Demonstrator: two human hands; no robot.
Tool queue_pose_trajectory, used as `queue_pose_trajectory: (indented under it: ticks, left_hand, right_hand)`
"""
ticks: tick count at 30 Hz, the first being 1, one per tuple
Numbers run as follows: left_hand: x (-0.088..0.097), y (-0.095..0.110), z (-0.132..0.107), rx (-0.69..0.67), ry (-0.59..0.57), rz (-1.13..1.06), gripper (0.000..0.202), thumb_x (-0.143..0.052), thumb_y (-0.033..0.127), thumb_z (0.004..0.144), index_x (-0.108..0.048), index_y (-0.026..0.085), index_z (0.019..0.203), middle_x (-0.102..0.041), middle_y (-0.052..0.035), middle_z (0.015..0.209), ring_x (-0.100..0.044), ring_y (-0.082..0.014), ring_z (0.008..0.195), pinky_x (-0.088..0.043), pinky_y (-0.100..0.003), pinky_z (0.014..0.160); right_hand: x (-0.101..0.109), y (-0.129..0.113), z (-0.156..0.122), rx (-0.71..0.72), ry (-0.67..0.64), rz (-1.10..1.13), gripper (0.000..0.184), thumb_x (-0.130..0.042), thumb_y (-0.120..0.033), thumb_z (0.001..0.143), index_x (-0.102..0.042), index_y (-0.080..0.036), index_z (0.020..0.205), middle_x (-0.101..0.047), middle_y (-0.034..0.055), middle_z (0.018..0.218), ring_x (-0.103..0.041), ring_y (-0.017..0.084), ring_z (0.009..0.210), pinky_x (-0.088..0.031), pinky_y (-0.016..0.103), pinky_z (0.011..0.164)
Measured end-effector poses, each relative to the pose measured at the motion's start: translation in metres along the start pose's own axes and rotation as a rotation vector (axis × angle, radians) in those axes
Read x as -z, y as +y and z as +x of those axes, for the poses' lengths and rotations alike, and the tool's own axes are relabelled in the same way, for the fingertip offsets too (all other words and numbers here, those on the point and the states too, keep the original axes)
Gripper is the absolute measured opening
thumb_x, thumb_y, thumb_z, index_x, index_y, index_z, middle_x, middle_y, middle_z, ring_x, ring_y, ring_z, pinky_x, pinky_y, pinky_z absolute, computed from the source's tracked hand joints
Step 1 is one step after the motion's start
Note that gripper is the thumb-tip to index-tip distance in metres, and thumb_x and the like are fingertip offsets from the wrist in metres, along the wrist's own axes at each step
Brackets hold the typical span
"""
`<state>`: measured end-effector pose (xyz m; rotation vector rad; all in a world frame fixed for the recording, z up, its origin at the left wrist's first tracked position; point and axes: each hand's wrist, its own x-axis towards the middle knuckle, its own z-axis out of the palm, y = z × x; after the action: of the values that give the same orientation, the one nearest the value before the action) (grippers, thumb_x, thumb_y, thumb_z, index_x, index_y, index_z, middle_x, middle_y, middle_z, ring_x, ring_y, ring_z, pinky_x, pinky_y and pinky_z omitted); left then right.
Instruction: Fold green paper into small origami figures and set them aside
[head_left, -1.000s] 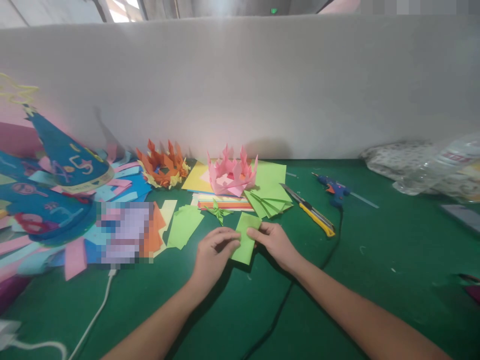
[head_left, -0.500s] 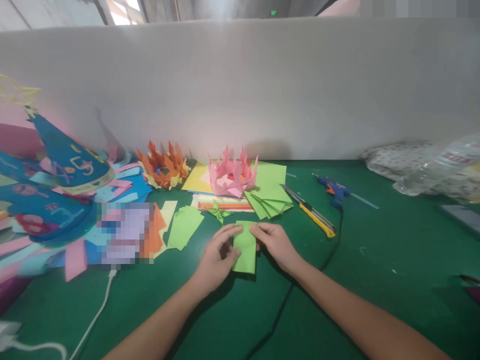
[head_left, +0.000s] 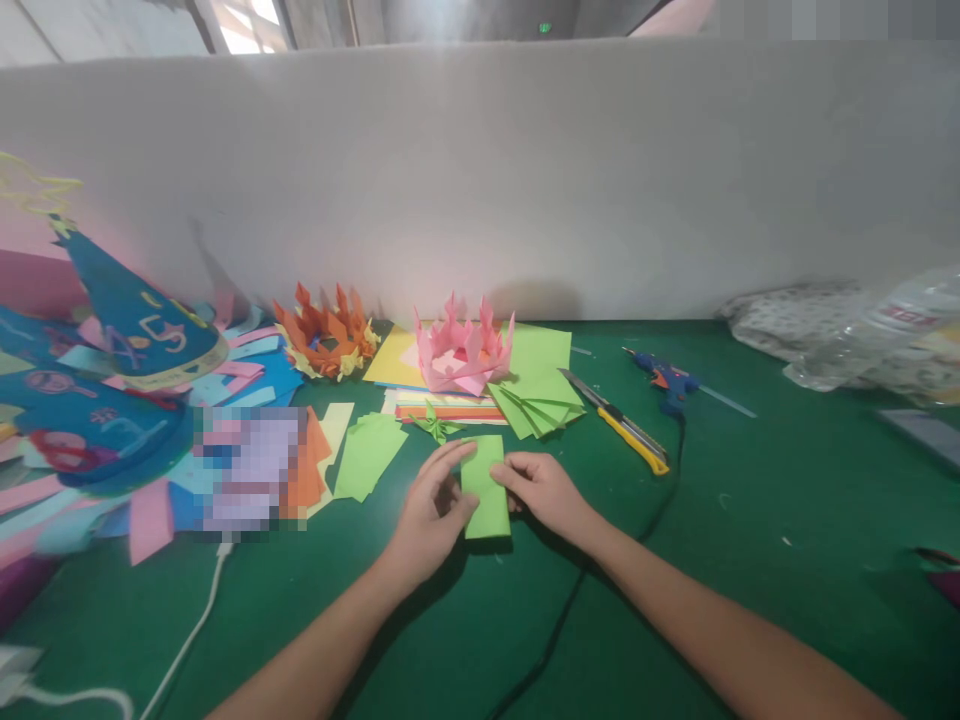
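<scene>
Between my hands is a folded green paper, a narrow upright rectangle just above the table. My left hand grips its left edge, with the thumb low on the front and the fingers near the top. My right hand pinches the right edge, thumb on the front and the other fingers partly hidden behind. Just beyond the paper lies a small folded green paper piece with pointed tips. Green paper sheets lie left of my left hand, and more green sheets fan out behind my right hand.
A pink paper crown and an orange paper crown stand at the back. On the right lie a yellow utility knife and a blue glue gun with a trailing cord. Blue paper hats crowd the left. A plastic bottle lies far right.
My right hand's thumb has slid down from the paper's top corner to lower on its right edge. The paper has shifted slightly left and up. My left hand keeps its grip.
</scene>
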<state>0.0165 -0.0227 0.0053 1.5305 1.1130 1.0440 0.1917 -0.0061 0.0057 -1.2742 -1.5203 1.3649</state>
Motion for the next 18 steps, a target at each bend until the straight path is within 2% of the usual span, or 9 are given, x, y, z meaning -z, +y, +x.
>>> queue_pose_trajectory:
  ticks: [4,7,9,11,14,18]
  left_hand:
    - [0.0,-0.002,0.001,0.011,0.001,0.036,0.047,-0.059,0.016,0.074,-0.056,0.023,0.12,-0.043,-0.0118,0.134,-0.051,-0.0099,0.066,-0.048,-0.027,0.066]
    - [0.001,-0.006,0.002,0.005,0.018,0.127,0.047,-0.059,0.014,0.073,-0.057,0.023,0.119,-0.045,-0.0117,0.132,-0.052,-0.0102,0.063,-0.048,-0.028,0.065]
    - [0.002,-0.008,0.002,-0.018,0.014,0.192,0.046,-0.058,0.012,0.072,-0.058,0.023,0.117,-0.048,-0.0115,0.13,-0.053,-0.0112,0.062,-0.049,-0.029,0.065]
    - [0.002,-0.01,0.002,-0.054,0.004,0.23,0.046,-0.057,0.012,0.073,-0.058,0.023,0.117,-0.05,-0.011,0.128,-0.054,-0.0123,0.063,-0.05,-0.03,0.066]
    - [0.002,-0.01,0.001,-0.102,-0.001,0.265,0.044,-0.055,0.011,0.073,-0.058,0.022,0.116,-0.052,-0.0105,0.126,-0.055,-0.0125,0.063,-0.051,-0.03,0.066]
    - [0.001,-0.009,-0.001,-0.132,-0.018,0.405,0.042,-0.051,0.011,0.076,-0.055,0.021,0.117,-0.052,-0.0102,0.126,-0.058,-0.0129,0.066,-0.052,-0.031,0.071]
  right_hand:
    - [0.0,0.002,-0.001,0.027,0.03,-0.096,0.041,-0.055,-0.047,0.081,-0.048,-0.019,0.052,-0.05,-0.0029,0.046,-0.045,0.011,0.044,-0.036,0.023,0.048]
    - [0.002,0.004,-0.001,0.12,0.151,-0.245,0.022,-0.061,-0.04,0.079,-0.059,-0.019,0.072,-0.057,-0.0018,0.057,-0.05,0.013,0.052,-0.039,0.025,0.053]
    - [0.005,0.004,-0.001,0.206,0.221,-0.353,0.015,-0.063,-0.034,0.078,-0.061,-0.02,0.085,-0.061,-0.0001,0.069,-0.053,0.015,0.059,-0.041,0.026,0.058]
    - [0.007,0.003,-0.001,0.314,0.238,-0.46,0.01,-0.061,-0.029,0.08,-0.062,-0.02,0.086,-0.063,0.0026,0.079,-0.056,0.017,0.069,-0.044,0.029,0.066]
    - [0.008,0.002,-0.001,0.46,0.199,-0.573,0.007,-0.058,-0.024,0.083,-0.064,-0.021,0.083,-0.065,0.0041,0.086,-0.057,0.019,0.084,-0.043,0.032,0.079]
    - [0.007,0.007,0.003,0.525,0.061,-0.623,0.011,-0.058,-0.02,0.084,-0.068,-0.02,0.079,-0.068,0.0031,0.087,-0.059,0.017,0.084,-0.044,0.032,0.08]
